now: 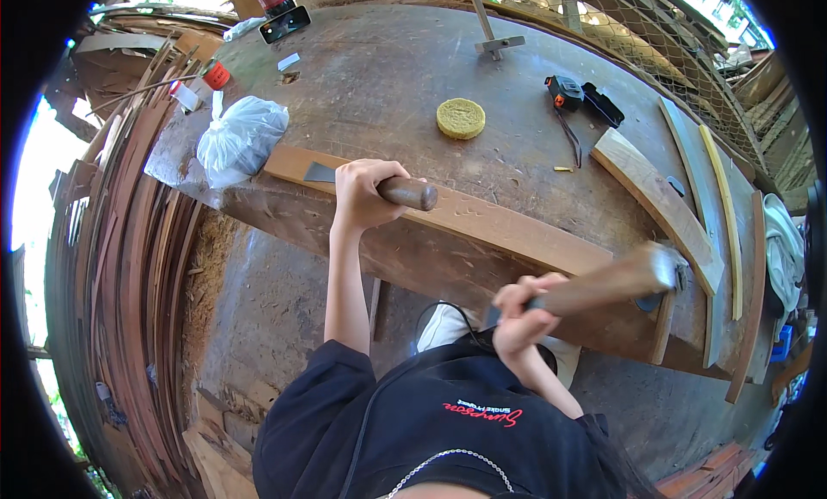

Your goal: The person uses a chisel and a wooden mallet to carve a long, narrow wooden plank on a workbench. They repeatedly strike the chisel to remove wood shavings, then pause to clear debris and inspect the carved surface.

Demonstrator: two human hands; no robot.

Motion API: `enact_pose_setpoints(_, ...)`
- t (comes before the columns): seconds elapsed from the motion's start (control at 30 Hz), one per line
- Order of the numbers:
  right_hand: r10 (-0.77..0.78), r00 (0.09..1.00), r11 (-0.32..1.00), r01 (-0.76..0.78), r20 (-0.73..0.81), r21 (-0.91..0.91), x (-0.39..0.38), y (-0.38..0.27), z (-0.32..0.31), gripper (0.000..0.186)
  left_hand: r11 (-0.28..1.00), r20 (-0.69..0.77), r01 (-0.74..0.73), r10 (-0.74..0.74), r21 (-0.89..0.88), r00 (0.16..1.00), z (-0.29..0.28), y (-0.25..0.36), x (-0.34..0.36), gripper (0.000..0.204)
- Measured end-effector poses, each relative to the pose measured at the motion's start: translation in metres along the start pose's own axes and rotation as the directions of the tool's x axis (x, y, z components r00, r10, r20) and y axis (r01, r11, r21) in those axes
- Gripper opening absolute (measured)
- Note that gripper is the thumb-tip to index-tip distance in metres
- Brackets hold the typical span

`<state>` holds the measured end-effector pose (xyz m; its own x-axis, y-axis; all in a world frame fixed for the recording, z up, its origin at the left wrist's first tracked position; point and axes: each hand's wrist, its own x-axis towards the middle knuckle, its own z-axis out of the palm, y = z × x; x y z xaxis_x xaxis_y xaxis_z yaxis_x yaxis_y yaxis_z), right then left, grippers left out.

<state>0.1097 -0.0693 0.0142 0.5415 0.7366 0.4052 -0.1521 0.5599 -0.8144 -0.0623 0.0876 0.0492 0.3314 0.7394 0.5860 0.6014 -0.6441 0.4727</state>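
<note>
My left hand (366, 192) is closed around a chisel (408, 193) with a round wooden handle. Its flat metal blade sticks out to the left over a long reddish-brown wooden beam (508, 228) lying along the bench's near edge. Small nicks mark the beam's top, right of the handle. Near my body, my right hand (525, 314) grips a thick wooden-handled tool (599, 288), blurred by motion. Its pale, shiny end points up and right, and a dark part shows left of my fingers; the exact kind of tool is unclear.
A tied plastic bag (241, 142) sits by the beam's left end. Beyond lie a round yellow pad (461, 118), a tape measure (565, 92) and a phone (284, 24). A curved wooden piece (659, 202) and several strips lie right. Long boards (112, 284) are stacked left.
</note>
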Motion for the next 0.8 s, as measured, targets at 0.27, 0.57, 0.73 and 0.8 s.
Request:
enact_pose_setpoints(0.27, 0.349, 0.894, 0.842, -0.168, 0.28, -0.513, -0.004, 0.008, -0.005, 0.033, 1.0, 0.004, 0.014, -0.015, 0.02, 1.0, -0.009, -0.02, -0.002, 0.012)
enact_pose_setpoints(0.57, 0.259, 0.896, 0.892, -0.077, 0.361, -0.446, -0.007, 0.02, 0.015, 0.042, 0.999, -0.003, 0.042, -0.042, 0.008, 0.999, -0.009, -0.026, 0.002, 0.014)
enact_pose_setpoints(0.73, 0.316, 0.902, 0.855, -0.137, 0.294, -0.499, -0.001, 0.014, 0.009, 0.035, 0.999, -0.018, 0.004, -0.003, 0.054, 1.0, -0.012, -0.043, 0.005, 0.012)
enact_pose_setpoints(0.8, 0.136, 0.961, 0.927, -0.037, 0.242, -0.374, 0.005, 0.018, 0.005, 0.043, 0.999, -0.021, 0.003, -0.003, 0.041, 1.0, -0.012, -0.043, 0.003, 0.011)
